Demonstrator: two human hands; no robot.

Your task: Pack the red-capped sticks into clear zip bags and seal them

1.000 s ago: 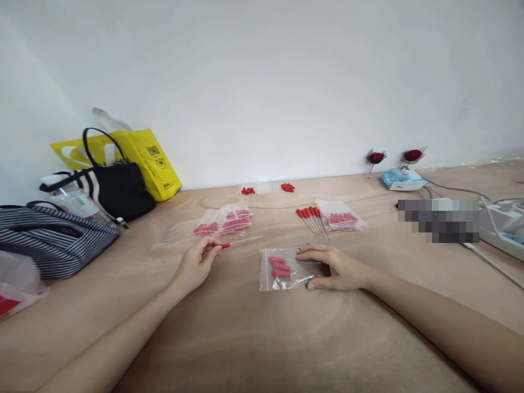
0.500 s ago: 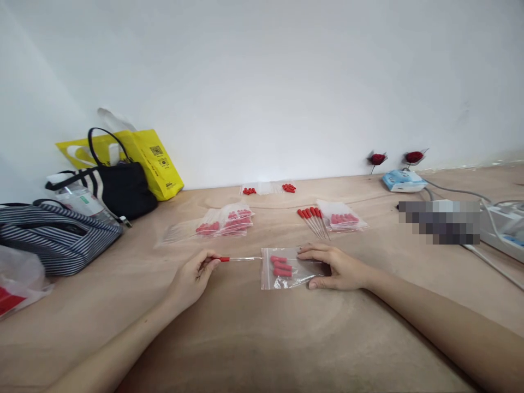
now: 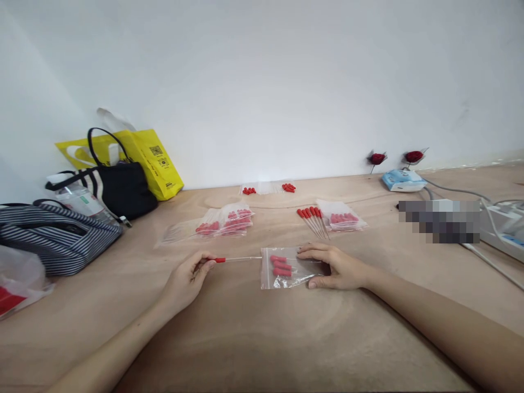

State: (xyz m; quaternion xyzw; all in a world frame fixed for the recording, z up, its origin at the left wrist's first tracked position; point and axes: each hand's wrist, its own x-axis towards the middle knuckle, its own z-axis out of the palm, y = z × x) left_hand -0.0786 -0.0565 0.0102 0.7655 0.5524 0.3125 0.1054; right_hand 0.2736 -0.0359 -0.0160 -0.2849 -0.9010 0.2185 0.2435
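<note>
My left hand (image 3: 192, 275) pinches a glass dropper (image 3: 243, 258) by its red rubber bulb. The dropper's thin clear tube points right, and its tip is at the mouth edge of a clear zip bag (image 3: 268, 279); I cannot tell whether the tip is inside. Three red-bulbed droppers (image 3: 281, 266) lie in that bag, their bulbs toward the mouth. My right hand (image 3: 338, 267) holds the bag's right end on the table, fingers over the upper part and thumb at the lower edge. Just beyond, several loose droppers (image 3: 313, 218) lie fanned out.
Filled zip bags lie in a stack (image 3: 233, 221) at left and another stack (image 3: 344, 217) at right. A further bag (image 3: 266, 188) lies by the wall. Handbags (image 3: 118, 188) and a yellow bag (image 3: 164, 169) stand left; a tissue pack (image 3: 403, 180) and cables (image 3: 454, 188) lie right.
My left hand has drawn the dropper slightly left. My right hand and the bag stay almost in place.
</note>
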